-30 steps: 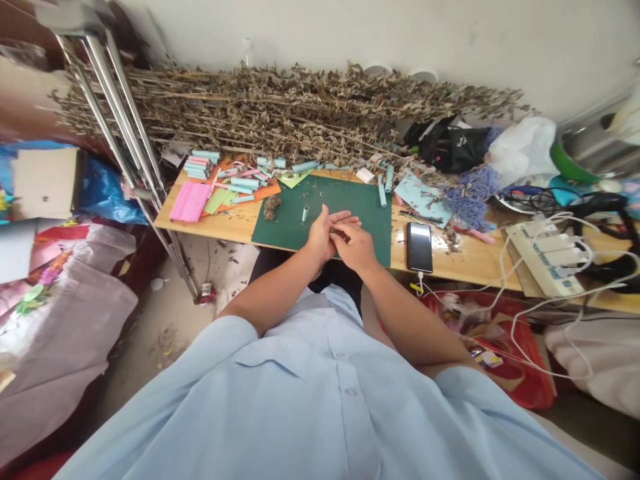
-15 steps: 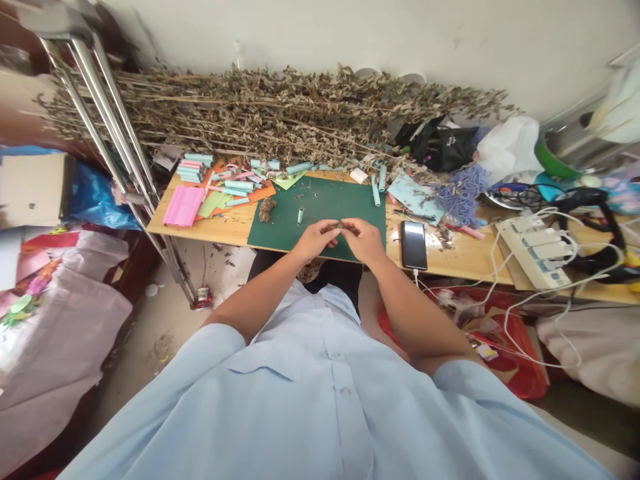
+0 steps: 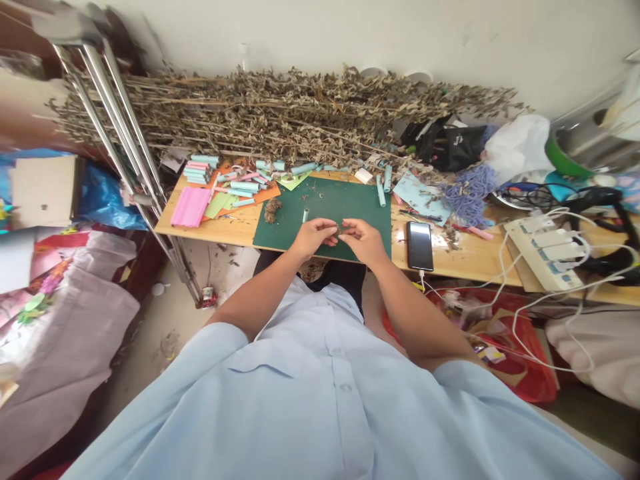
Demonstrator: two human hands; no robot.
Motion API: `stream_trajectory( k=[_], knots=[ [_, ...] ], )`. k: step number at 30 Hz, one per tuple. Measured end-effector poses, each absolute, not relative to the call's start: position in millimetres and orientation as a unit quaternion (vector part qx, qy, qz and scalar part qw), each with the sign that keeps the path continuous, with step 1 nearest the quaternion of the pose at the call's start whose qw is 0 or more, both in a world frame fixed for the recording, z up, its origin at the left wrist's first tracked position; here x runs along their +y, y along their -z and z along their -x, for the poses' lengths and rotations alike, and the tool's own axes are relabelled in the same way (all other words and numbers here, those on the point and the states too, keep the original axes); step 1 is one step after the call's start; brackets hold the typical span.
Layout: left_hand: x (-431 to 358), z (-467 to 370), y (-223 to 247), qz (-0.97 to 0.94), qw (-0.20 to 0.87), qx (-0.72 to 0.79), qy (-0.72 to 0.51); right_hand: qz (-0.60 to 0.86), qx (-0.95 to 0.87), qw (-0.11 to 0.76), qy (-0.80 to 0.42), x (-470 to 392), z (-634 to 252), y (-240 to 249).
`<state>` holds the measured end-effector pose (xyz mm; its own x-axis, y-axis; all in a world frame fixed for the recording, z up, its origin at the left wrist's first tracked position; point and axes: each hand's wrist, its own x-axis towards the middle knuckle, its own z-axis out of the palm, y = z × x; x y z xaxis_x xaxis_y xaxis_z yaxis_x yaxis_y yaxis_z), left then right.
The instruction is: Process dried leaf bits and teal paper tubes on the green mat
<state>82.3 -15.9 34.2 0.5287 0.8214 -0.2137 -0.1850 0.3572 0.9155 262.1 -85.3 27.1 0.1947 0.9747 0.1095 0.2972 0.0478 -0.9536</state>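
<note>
Working edge: your green mat (image 3: 350,200) sits at the near edge of the wooden table (image 3: 240,233), its near side running along the table's own; beyond that, the drop to your lap. Mat surface shows from your knuckles to the far edge, widest at the far middle and toward the right. Limits on the left: a clump of dried leaf (image 3: 272,211) on the mat and a short upright paper tube (image 3: 305,215) just past your left knuckles. Far side: a long bank of dried stalks (image 3: 300,110). Far right corner: blue paper rolls (image 3: 381,191). Right, off the mat: a phone (image 3: 420,247) near the table edge, cable hanging off the near side. Pose: your forearms come in from the near side and converge, elbows wide, hands over the mat's near part, right of its middle. Your left hand (image 3: 313,239) and right hand (image 3: 365,239) face each other, fingers curled, thumbs inward, tips almost meeting. Both pinch a small brown wad (image 3: 339,231) between the fingertips; mostly hidden, its exact form too small to tell.
</note>
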Motion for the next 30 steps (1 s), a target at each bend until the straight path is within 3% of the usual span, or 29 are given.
stream_trajectory(
  k=[12, 22, 25, 30],
  knots=[
    [-15, -78, -37, -0.457, 0.755, 0.362, -0.301, 0.615, -0.585, 0.484, -0.211, -89, -247, -28],
    [-14, -79, -36, -0.482, 0.740, 0.391, -0.258, 0.631, -0.638, 0.415, -0.150, -86, -241, -34],
    [-13, -78, -37, -0.472, 0.747, 0.388, -0.261, 0.646, -0.597, 0.444, -0.170, -84, -236, -32],
    [-11, -75, -39, -0.427, 0.781, 0.367, -0.272, 0.649, -0.473, 0.506, -0.316, -82, -231, -27]
  ],
)
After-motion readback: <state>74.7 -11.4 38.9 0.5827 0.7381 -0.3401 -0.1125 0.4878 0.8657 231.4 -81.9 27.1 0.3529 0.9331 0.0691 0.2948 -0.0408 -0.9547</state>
